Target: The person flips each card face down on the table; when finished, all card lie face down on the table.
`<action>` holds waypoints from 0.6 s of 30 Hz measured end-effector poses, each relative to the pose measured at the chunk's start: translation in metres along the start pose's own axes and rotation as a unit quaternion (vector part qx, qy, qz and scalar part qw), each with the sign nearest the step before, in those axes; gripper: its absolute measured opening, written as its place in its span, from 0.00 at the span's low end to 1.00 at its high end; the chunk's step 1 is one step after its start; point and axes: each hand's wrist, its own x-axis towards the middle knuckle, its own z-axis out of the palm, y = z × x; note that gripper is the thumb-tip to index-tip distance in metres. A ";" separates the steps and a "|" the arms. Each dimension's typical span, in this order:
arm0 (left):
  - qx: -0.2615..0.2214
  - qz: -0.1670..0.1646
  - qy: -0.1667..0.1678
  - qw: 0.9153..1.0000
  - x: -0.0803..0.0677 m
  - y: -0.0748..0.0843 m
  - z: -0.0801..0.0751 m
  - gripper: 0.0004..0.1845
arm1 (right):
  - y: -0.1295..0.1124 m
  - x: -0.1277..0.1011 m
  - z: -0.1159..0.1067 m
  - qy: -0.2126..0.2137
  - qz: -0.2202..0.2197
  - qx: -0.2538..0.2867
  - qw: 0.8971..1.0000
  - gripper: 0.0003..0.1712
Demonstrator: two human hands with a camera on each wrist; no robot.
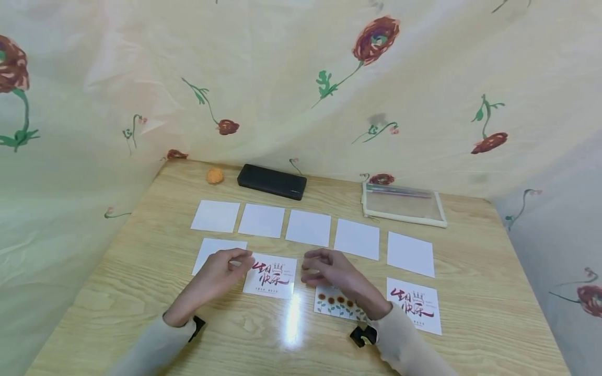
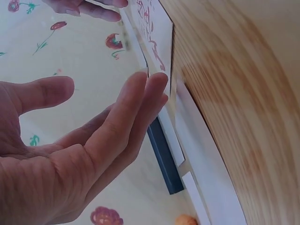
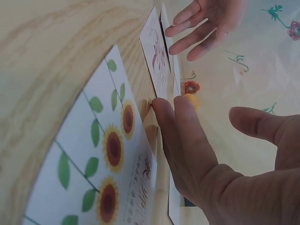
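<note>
My left hand [image 1: 221, 272] hovers over a blank white card [image 1: 211, 249] and the left edge of a card with red lettering [image 1: 270, 278]. Its fingers are relaxed and hold nothing. Over the upper part of a sunflower card [image 3: 110, 145] is my right hand [image 1: 337, 274], fingers loosely bent with nothing between them; it hides part of that card in the head view. Both thumbs stand apart from the fingers in the wrist views. Farther right lies a second card with red lettering [image 1: 414, 307].
Several blank white cards [image 1: 308, 228] form a row behind. At the back of the wooden table [image 1: 244, 344] are an orange ball-like object [image 1: 215, 176], a black case [image 1: 271, 181] and a clear zip pouch [image 1: 400, 205] with pens inside. A flowered cloth [image 1: 282, 78] hangs around the table.
</note>
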 end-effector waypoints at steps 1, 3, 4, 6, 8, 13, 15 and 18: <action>0.001 0.000 0.000 1.000 -0.001 0.001 0.000 0.25 | 0.001 0.000 0.000 -0.004 -0.002 0.006 1.000 0.28; 0.001 -0.003 0.002 1.000 -0.002 0.002 0.001 0.25 | 0.003 -0.001 0.001 -0.008 -0.006 0.016 1.000 0.28; 0.003 -0.003 0.003 1.000 -0.002 0.002 0.002 0.25 | 0.003 -0.002 0.002 -0.007 -0.006 0.019 1.000 0.28; 0.005 0.000 0.006 1.000 -0.003 0.002 0.004 0.25 | 0.003 -0.003 0.004 -0.005 -0.003 0.030 1.000 0.29; 0.008 -0.003 0.011 1.000 -0.004 0.002 0.006 0.25 | 0.003 -0.005 0.006 -0.005 -0.004 0.035 0.999 0.30; 0.000 -0.030 0.011 0.999 -0.008 0.005 0.009 0.25 | 0.004 -0.009 0.013 -0.013 -0.019 0.050 0.998 0.33; -0.002 -0.037 0.010 0.999 -0.009 0.006 0.010 0.25 | 0.004 -0.010 0.015 -0.011 -0.021 0.056 0.998 0.33; -0.004 -0.035 0.007 0.999 -0.009 0.006 0.011 0.25 | 0.004 -0.012 0.018 -0.005 -0.019 0.059 0.998 0.34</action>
